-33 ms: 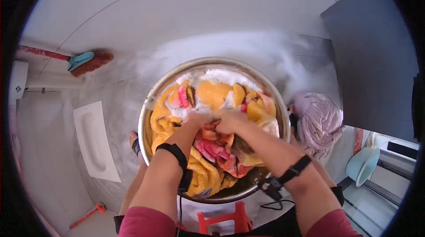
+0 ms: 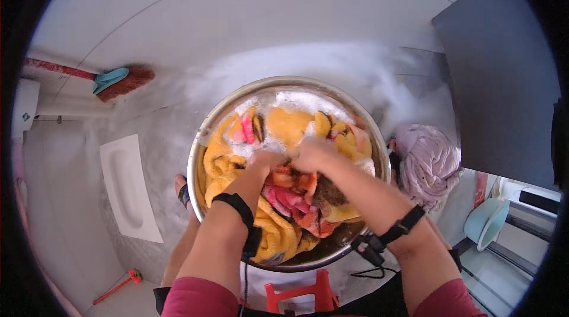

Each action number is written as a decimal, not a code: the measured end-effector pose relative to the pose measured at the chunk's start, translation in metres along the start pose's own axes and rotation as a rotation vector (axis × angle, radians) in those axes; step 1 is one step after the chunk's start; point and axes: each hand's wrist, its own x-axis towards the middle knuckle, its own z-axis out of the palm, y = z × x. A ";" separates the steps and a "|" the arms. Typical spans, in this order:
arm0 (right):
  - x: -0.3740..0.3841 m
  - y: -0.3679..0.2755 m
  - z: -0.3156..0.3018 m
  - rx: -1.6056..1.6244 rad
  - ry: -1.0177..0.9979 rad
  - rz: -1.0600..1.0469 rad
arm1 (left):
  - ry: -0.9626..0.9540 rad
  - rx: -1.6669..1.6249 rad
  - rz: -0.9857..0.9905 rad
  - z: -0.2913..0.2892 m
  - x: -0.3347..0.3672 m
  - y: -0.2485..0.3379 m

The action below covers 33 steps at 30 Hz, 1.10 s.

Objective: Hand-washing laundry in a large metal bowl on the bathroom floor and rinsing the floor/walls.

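Note:
A wet, fluffy yellow blanket (image 2: 275,237) with pink, orange and brown patches lies bunched in a large round metal basin (image 2: 197,189). White suds (image 2: 302,101) cover its far part. My left hand (image 2: 269,160) and my right hand (image 2: 313,154) are close together near the middle, both closed on the orange part of the blanket. Motion blurs them a little, and the fingertips are hidden in the folds. Each forearm wears a black strap with a small device and a cable.
A red plastic stool (image 2: 301,296) stands at the basin's near side. To the right lie a bundled pale purple cloth (image 2: 427,163) and a light blue basin (image 2: 486,222). A broom (image 2: 124,82) and a white squat toilet (image 2: 131,189) are on the left. Foam spreads over the floor beyond.
My right hand has shifted slightly away from me, with the blanket's folds moving a little under it. My left hand has barely moved. The whole view has slid very slightly.

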 end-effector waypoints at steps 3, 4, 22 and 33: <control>0.029 0.022 -0.058 0.110 0.163 0.121 | -0.085 0.033 0.024 -0.078 -0.088 0.098; 0.047 0.018 -0.055 0.123 0.175 0.094 | -0.020 -0.023 -0.104 -0.087 -0.102 0.096; -0.216 -0.014 0.081 0.090 0.525 -0.262 | 0.636 -0.285 0.371 -0.138 -0.278 0.052; -0.271 0.024 0.165 -0.011 0.371 -0.308 | 0.430 0.008 0.397 -0.037 -0.343 0.040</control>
